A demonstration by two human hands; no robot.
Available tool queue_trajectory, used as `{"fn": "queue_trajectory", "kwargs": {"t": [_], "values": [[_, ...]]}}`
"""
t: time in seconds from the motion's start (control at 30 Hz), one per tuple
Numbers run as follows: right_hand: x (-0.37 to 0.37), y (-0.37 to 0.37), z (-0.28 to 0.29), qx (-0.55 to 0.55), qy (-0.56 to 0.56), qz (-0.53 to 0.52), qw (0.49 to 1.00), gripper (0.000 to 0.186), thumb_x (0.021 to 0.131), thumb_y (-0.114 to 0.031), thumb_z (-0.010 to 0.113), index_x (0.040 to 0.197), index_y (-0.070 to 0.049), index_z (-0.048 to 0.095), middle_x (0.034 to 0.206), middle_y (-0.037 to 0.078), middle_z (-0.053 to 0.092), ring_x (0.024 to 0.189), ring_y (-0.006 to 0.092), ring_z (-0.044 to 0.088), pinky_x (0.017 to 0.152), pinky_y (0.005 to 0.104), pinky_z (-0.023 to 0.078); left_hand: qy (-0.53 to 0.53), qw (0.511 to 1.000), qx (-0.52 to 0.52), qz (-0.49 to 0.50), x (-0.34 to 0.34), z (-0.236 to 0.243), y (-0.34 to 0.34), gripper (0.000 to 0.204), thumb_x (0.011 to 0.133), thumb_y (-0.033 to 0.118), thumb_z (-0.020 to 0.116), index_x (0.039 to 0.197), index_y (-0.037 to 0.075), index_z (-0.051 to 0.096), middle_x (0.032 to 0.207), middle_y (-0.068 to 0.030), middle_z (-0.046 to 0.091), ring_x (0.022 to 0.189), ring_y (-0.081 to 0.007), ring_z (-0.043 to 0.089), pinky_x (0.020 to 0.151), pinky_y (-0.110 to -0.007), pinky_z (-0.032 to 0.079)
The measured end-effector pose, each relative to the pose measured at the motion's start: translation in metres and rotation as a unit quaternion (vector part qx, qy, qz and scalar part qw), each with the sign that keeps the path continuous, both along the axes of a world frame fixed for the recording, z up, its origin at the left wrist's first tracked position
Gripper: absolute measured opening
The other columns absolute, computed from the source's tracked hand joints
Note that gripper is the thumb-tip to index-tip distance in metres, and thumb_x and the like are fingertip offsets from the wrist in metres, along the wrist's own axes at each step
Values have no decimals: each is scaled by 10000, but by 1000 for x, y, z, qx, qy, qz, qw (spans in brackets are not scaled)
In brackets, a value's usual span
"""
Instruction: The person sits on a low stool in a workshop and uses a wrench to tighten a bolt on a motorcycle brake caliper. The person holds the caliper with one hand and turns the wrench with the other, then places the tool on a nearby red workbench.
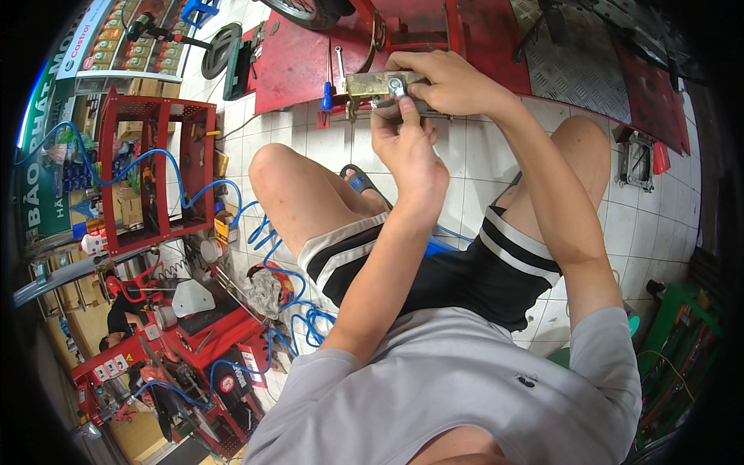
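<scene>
Nearest is the left hand [408, 151], its fingers bent up under the metal bracket [366, 84] and its thumb set against a silver fastener [396, 84]. The right hand [452, 84] grasps the bracket's right end; so the bracket lies leftward of this hand and just beyond the left one. Probably one hand steadies it while the other handles the fastener. It is held at the near edge of the red platform [294, 70], where a blue-handled screwdriver [327, 99] and a spanner [339, 62] lie, perhaps for easy reach. Farther, a wheel [298, 17] shows partly
</scene>
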State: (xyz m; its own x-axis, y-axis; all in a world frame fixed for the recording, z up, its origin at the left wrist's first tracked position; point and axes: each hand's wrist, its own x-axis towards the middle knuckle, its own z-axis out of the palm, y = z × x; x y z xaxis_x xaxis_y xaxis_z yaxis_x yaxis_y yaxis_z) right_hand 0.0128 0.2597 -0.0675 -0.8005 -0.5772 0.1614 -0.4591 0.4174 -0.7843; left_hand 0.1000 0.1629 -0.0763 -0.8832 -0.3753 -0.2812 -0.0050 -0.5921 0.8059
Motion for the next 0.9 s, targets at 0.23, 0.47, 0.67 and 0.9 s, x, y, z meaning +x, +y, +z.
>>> {"fn": "queue_trajectory", "kwargs": {"t": [0.23, 0.47, 0.67, 0.9], "values": [[-1, 0, 2, -3, -54, -3, 999, 304, 821, -47, 548, 1123, -39, 581, 1011, 161, 677, 947, 330, 639, 819, 412, 473, 14, 1000, 0, -26, 3, -2, 2, 82, 1005, 106, 516, 1054, 45, 490, 909, -51, 552, 644, -115, 505, 539, -251, 402], [-5, 4, 3, -20, -45, 29, 998, 262, 873, -67, 540, 1126, -5, 570, 998, 155, 657, 936, 291, 616, 846, 393, 459, 23, 961, -182, -209, 33, -4, -26, 146, 1002, 100, 499, 1099, -9, 505, 930, -81, 569, 724, -172, 632, 572, -276, 480], [-6, 4, -4, -32, -29, 22, 999, 253, 881, -58, 544, 1124, 7, 571, 982, 150, 659, 917, 272, 616, 841, 390, 461, 41, 907, -341, -243, 34, -8, -64, 214, 987, 167, 579, 1036, -34, 632, 756, 2, 533, 582, -48, 455, 484, -207, 345], [-6, 3, -2, -45, -54, 37, 997, 242, 873, -53, 546, 1102, 18, 579, 907, 160, 664, 824, 248, 632, 773, 369, 486, 142, 724, -620, -266, -41, 42, -119, 159, 870, 52, 691, 990, -52, 697, 747, -60, 662, 618, -70, 597, 516, -224, 434]]}}
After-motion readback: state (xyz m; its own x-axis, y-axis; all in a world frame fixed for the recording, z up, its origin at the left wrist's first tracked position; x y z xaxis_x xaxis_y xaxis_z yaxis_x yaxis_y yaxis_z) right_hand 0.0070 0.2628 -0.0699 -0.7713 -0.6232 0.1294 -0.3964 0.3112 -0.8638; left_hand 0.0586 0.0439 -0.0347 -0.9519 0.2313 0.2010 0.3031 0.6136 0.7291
